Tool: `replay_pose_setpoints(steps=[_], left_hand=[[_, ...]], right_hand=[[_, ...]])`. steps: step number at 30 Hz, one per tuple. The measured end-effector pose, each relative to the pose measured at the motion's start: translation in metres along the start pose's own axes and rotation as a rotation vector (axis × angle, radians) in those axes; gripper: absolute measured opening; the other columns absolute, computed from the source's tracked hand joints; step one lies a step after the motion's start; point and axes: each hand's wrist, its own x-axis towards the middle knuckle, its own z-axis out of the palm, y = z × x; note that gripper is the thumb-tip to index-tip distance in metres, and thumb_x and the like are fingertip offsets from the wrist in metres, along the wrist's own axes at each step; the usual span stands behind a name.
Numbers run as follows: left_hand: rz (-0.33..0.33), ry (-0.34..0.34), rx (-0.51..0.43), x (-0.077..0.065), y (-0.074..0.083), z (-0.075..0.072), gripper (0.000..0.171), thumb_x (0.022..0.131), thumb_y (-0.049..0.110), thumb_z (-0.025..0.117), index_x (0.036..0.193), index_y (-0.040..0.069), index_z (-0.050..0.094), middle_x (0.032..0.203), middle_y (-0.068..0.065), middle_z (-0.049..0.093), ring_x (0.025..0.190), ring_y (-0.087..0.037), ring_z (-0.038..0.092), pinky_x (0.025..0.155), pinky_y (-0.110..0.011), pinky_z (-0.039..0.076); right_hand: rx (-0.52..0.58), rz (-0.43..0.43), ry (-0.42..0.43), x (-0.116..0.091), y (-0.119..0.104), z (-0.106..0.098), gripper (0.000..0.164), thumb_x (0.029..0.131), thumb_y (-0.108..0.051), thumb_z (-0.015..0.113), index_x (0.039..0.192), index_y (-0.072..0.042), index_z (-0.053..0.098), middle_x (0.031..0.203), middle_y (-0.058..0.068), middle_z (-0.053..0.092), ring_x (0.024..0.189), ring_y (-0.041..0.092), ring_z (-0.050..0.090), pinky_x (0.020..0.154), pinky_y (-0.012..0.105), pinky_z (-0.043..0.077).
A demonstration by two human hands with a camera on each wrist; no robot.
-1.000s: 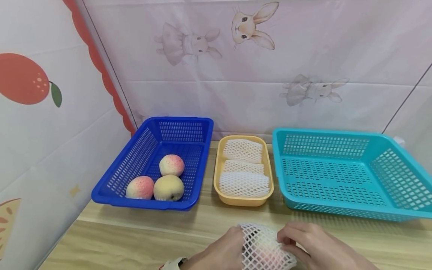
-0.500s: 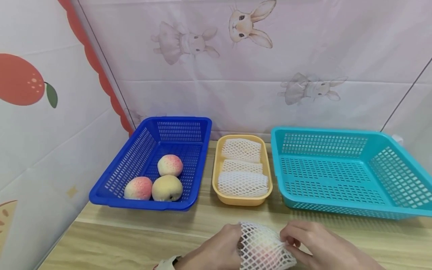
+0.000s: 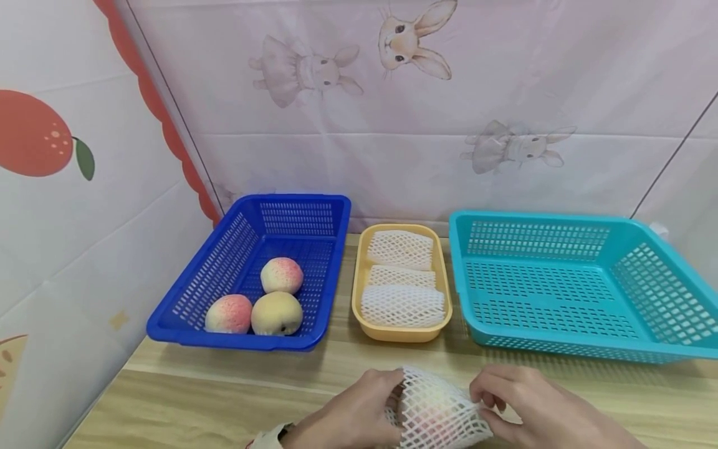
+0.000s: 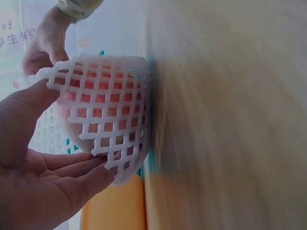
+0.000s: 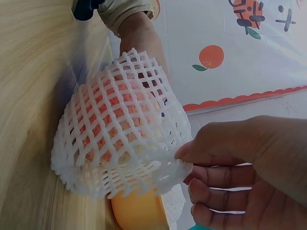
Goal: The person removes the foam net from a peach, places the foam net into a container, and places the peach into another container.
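Observation:
A pink and cream peach sits inside a white foam fruit net close over the front of the table. My left hand holds the net at its left mouth; in the left wrist view the thumb is at one edge and the fingers reach under the opposite edge. At the other end, my right hand pinches the net's rim between thumb and forefinger, as the right wrist view shows. The remaining right fingers curl below that pinch. Mesh covers most of the peach.
Behind, a blue basket holds two pink peaches and a yellowish fruit. A yellow tray with several foam nets stands in the middle. At the right is a turquoise basket. Printed sheeting walls the back and left.
My left hand has drawn slightly left from the net's mouth, its fingers showing more. The right hand keeps its pinch, shifting slightly right. The view has turned a little.

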Motion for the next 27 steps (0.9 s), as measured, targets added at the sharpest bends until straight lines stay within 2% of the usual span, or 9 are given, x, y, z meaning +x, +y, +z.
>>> replay_pose_setpoints(steps=[5, 8, 12, 16, 19, 21, 23, 25, 27], left_hand=[[0.014, -0.001, -0.054, 0.0, -0.004, -0.002, 0.041, 0.072, 0.011, 0.079, 0.107, 0.014, 0.059, 0.097, 0.013, 0.063, 0.089, 0.004, 0.059, 0.076, -0.016, 0.049], [0.031, 0.0, -0.051, 0.001, -0.005, -0.003, 0.039, 0.072, 0.011, 0.078, 0.106, 0.013, 0.058, 0.096, 0.013, 0.063, 0.088, 0.004, 0.059, 0.075, -0.015, 0.049], [0.043, 0.002, 0.017, 0.001, -0.005, -0.004, 0.039, 0.073, 0.015, 0.079, 0.106, 0.015, 0.059, 0.094, 0.016, 0.061, 0.086, 0.005, 0.057, 0.073, -0.015, 0.048], [0.046, 0.01, 0.091, 0.0, -0.005, -0.004, 0.039, 0.073, 0.015, 0.079, 0.106, 0.016, 0.058, 0.09, 0.017, 0.058, 0.083, 0.005, 0.054, 0.071, -0.015, 0.047], [0.056, 0.012, 0.1, 0.001, -0.005, -0.004, 0.038, 0.073, 0.016, 0.079, 0.105, 0.016, 0.058, 0.091, 0.017, 0.059, 0.083, 0.006, 0.054, 0.071, -0.014, 0.047], [0.07, 0.01, 0.067, 0.001, -0.006, -0.004, 0.038, 0.075, 0.018, 0.079, 0.107, 0.015, 0.058, 0.095, 0.016, 0.061, 0.086, 0.006, 0.056, 0.073, -0.014, 0.048], [0.093, 0.01, 0.025, 0.001, -0.007, -0.003, 0.037, 0.077, 0.017, 0.079, 0.108, 0.013, 0.058, 0.098, 0.013, 0.063, 0.088, 0.006, 0.058, 0.074, -0.013, 0.048], [0.1, 0.009, -0.044, 0.001, -0.007, -0.002, 0.037, 0.077, 0.014, 0.079, 0.108, 0.011, 0.059, 0.1, 0.01, 0.065, 0.09, 0.005, 0.059, 0.076, -0.013, 0.049], [0.101, 0.007, -0.105, 0.0, -0.008, -0.002, 0.036, 0.077, 0.01, 0.079, 0.108, 0.009, 0.059, 0.1, 0.008, 0.066, 0.09, 0.004, 0.061, 0.076, -0.013, 0.049]], right_hand=[[-0.007, 0.029, -0.027, -0.001, 0.002, -0.002, 0.024, 0.078, 0.0, 0.072, 0.093, -0.018, 0.064, 0.09, -0.014, 0.059, 0.075, -0.007, 0.048, 0.057, 0.01, 0.041], [-0.022, 0.091, -0.072, -0.001, 0.002, -0.002, 0.019, 0.083, -0.008, 0.073, 0.095, -0.02, 0.065, 0.092, -0.015, 0.058, 0.078, -0.006, 0.049, 0.059, 0.015, 0.045], [-0.035, 0.273, -0.188, -0.001, -0.001, -0.002, 0.014, 0.09, -0.037, 0.067, 0.1, -0.03, 0.061, 0.106, -0.013, 0.054, 0.089, 0.003, 0.051, 0.066, 0.025, 0.05], [0.003, 0.427, -0.285, -0.001, -0.005, 0.0, 0.031, 0.085, -0.061, 0.057, 0.104, -0.036, 0.053, 0.126, -0.003, 0.049, 0.105, 0.019, 0.053, 0.076, 0.034, 0.052], [0.069, 0.452, -0.302, 0.0, -0.003, 0.005, 0.05, 0.083, -0.062, 0.059, 0.117, -0.028, 0.049, 0.128, 0.001, 0.05, 0.107, 0.02, 0.055, 0.079, 0.036, 0.052], [0.149, 0.475, -0.303, 0.002, -0.002, 0.009, 0.069, 0.081, -0.059, 0.065, 0.133, -0.02, 0.041, 0.126, 0.0, 0.05, 0.106, 0.017, 0.056, 0.08, 0.033, 0.051], [0.218, 0.462, -0.284, 0.003, 0.0, 0.014, 0.089, 0.08, -0.055, 0.069, 0.146, -0.013, 0.026, 0.123, 0.002, 0.052, 0.104, 0.016, 0.057, 0.08, 0.032, 0.051], [0.241, 0.481, -0.278, 0.004, 0.0, 0.017, 0.105, 0.078, -0.056, 0.071, 0.153, -0.012, 0.012, 0.13, 0.009, 0.05, 0.111, 0.024, 0.056, 0.085, 0.035, 0.051], [0.234, 0.492, -0.271, 0.004, 0.001, 0.021, 0.112, 0.076, -0.058, 0.071, 0.154, -0.011, 0.007, 0.133, 0.014, 0.05, 0.114, 0.027, 0.055, 0.088, 0.039, 0.05]])
